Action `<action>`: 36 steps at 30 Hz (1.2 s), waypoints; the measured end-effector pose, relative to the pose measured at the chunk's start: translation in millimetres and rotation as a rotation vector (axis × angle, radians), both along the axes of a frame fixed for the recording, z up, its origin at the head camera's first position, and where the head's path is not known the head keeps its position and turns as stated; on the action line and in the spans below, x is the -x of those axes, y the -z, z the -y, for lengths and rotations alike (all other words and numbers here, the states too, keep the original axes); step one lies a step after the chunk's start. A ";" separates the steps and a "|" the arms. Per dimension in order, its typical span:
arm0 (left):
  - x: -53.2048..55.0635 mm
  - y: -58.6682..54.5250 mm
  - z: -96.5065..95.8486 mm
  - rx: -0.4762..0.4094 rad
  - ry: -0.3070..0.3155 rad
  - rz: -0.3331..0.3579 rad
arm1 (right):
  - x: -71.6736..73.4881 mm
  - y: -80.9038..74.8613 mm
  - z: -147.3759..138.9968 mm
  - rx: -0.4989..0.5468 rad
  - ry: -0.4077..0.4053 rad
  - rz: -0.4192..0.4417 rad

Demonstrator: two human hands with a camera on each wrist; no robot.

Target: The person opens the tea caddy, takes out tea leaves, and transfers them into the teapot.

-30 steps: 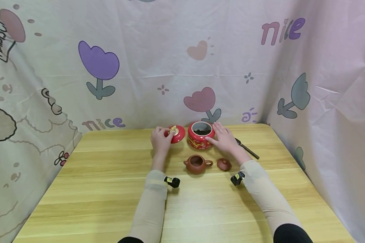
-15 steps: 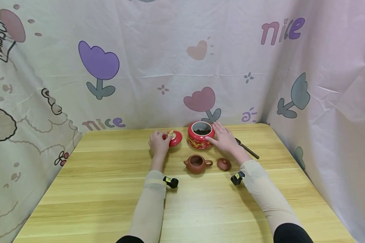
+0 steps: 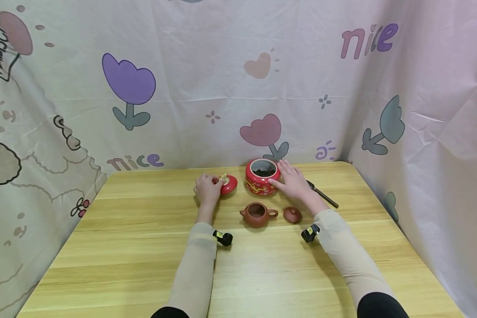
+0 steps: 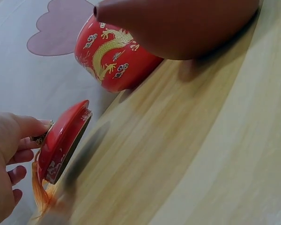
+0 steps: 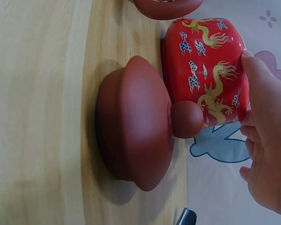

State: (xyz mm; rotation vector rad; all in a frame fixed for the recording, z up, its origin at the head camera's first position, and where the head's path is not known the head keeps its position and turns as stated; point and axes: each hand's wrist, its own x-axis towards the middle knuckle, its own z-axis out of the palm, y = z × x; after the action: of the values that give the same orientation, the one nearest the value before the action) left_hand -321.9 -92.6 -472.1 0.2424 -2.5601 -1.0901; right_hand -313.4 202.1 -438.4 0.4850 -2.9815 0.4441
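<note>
My left hand (image 3: 208,190) pinches the gold knob of a round red lid (image 3: 229,185). In the left wrist view an orange tassel (image 4: 40,187) hangs from the knob, and the lid's shadow lies on the wood close beneath it. To the right stands a red jar (image 3: 259,188) with gold dragons, its mouth uncovered and dark loose leaves inside. My right hand (image 3: 295,183) holds this jar's right side, thumb at the front near the rim and fingers farther back. Closer to me sit a small brown clay teapot (image 3: 256,217), uncovered, and its knobbed teapot lid (image 3: 293,215).
A dark slim-handled tool (image 3: 325,197) lies right of the jar, its far end partly behind my right hand. The wooden table (image 3: 143,247) ends at a printed cloth backdrop (image 3: 206,66), which also rises along both sides.
My left hand has shifted slightly left and towards me with the red lid, which has come down lower and farther from the jar. The right hand and jar stay put.
</note>
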 end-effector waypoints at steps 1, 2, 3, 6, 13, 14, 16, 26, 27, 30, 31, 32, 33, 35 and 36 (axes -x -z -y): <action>0.5 0.6 0.3 0.002 0.000 0.004 | 0.0 0.0 0.2 0.003 0.000 0.001; 0.8 1.1 0.6 0.003 0.000 0.007 | 0.3 0.3 0.2 0.002 -0.001 0.000; 0.9 1.5 0.9 0.007 -0.001 0.011 | 0.6 0.5 0.2 0.000 -0.001 0.000; 1.6 2.5 1.6 0.011 -0.001 0.020 | 0.9 0.8 0.3 -0.001 0.001 0.003; 2.5 1.8 1.0 0.010 -0.009 0.029 | 0.2 -0.4 -0.3 0.011 0.005 0.001; 2.5 1.7 0.8 0.011 -0.009 0.031 | 0.2 -0.3 -0.2 0.013 0.004 -0.001; 2.6 1.6 0.5 0.010 -0.010 0.039 | 0.4 0.1 -0.5 0.011 0.003 -0.003; 2.6 2.8 0.8 0.002 -0.017 0.086 | 0.3 1.9 -1.2 0.016 0.005 0.008; 2.8 2.6 0.8 0.004 -0.015 0.089 | 0.3 1.5 -1.4 0.015 0.005 0.011; 3.2 1.9 0.6 0.011 -0.013 0.096 | 0.2 0.3 -1.7 0.015 0.008 0.016; 3.1 1.6 0.5 0.012 -0.013 0.098 | 0.2 0.0 -1.8 0.014 0.008 0.020; 2.9 1.3 0.3 0.010 -0.012 0.101 | 0.2 -0.2 -1.7 0.012 0.008 0.022; 2.8 1.3 0.2 0.009 -0.011 0.103 | 0.3 -0.1 -1.7 0.011 0.007 0.024; 2.6 1.2 0.0 0.010 -0.011 0.110 | 0.4 0.1 -1.6 0.010 0.004 0.026; 2.5 1.1 0.2 0.014 -0.010 0.114 | 0.7 0.3 -1.4 0.007 0.004 0.027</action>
State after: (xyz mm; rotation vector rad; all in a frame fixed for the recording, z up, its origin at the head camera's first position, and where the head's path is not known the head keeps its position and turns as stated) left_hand -324.3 -92.8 -473.3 0.3229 -2.6628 -1.0828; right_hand -314.1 203.6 -438.7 0.4761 -3.0053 0.4641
